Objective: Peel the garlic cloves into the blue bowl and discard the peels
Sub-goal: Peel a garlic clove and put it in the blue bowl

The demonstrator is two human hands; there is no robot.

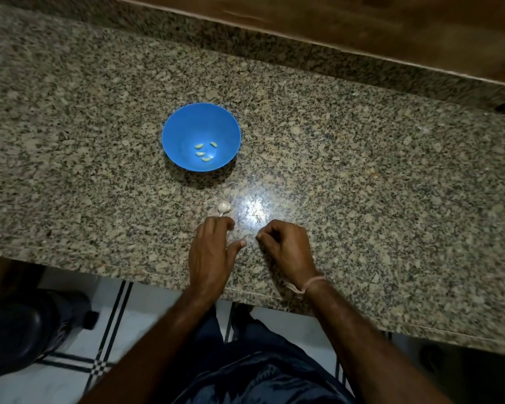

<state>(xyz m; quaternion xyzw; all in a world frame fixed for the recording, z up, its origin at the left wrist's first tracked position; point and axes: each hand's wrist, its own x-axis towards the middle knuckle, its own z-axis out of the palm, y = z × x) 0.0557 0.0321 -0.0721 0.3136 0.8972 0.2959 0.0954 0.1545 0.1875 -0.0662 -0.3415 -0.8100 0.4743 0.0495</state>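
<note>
The blue bowl (187, 123) stands in the middle of the granite counter with several peeled garlic cloves (206, 153) lying in its bottom. A small unpeeled piece of garlic (224, 207) lies on the counter between the bowl and my hands. My left hand (212, 255) rests on the counter just below that garlic, its fingers stretched toward it and its thumb spread to the right, holding nothing. My right hand (287, 246) sits beside it with the fingers curled in and thumb and forefinger tips together; nothing shows between them.
The speckled granite counter (362, 199) runs to a raised granite lip and a wooden surface (391, 30) at the back. Its front edge lies under my wrists. A dark round object (18, 325) stands on the tiled floor at the lower left.
</note>
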